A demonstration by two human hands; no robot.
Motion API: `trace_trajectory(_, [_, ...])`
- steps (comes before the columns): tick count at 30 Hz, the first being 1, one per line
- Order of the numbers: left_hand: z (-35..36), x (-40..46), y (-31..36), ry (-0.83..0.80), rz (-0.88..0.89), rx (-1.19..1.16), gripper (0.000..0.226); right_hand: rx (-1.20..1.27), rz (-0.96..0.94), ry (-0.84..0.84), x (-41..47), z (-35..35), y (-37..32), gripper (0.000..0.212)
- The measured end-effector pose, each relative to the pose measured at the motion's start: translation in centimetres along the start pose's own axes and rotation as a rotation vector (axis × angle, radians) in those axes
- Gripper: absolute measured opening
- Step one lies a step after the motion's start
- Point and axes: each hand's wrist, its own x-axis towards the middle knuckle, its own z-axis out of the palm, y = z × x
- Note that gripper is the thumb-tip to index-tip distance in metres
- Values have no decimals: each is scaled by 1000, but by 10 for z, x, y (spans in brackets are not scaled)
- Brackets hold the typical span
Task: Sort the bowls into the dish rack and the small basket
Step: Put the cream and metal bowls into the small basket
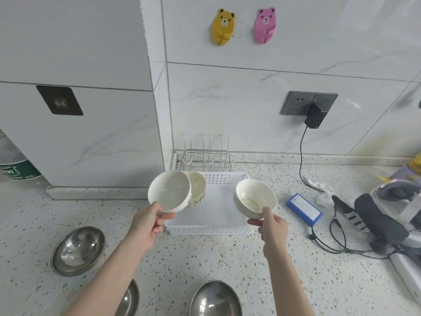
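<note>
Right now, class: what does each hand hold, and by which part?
The left hand pinches a white bowl at its near rim. The right hand pinches another white bowl at its near rim too.

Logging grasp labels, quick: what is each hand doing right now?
Left hand: grips a white bowl by its rim.
Right hand: grips another white bowl by its rim.

**Speckled counter and what rests on it**

The terrazzo-style counter (227, 265) carries a white perforated basket (209, 230) at centre, with a wire dish rack (206, 159) behind it at the wall. Three steel bowls sit near: left (78, 250), near-left (129, 299), near-centre (215, 299). To the right lie a blue box (304, 207), crumpled paper (323, 193) and black cables (337, 238).
</note>
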Motion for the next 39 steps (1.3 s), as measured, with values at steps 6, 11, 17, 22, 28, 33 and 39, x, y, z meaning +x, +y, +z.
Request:
trace_trajectory(6, [11,5,1,2,-3,19,21,-198,34,-164,34,48,-5,24])
trace_trajectory(11, [18,11,4,13,-8,50,22,-319,49,-155,52,72,5,26])
trace_trajectory(17, [24,20,0,2,-10,91,25,-434,69,-142,67,80,21,32])
trace_trajectory(22, [25,28,-4,-20,-38,126,27,-410,151,-172,72,83,24,28])
trace_trajectory(28, [30,31,-7,-41,-54,112,25,-479,195,-204,76,86,26,37])
trace_trajectory(33, [33,31,-8,-46,-52,132,24,-509,175,-195,75,86,28,42])
trace_trajectory(39, [38,30,-5,-58,-40,144,22,-731,-7,-81,60,84,23,47])
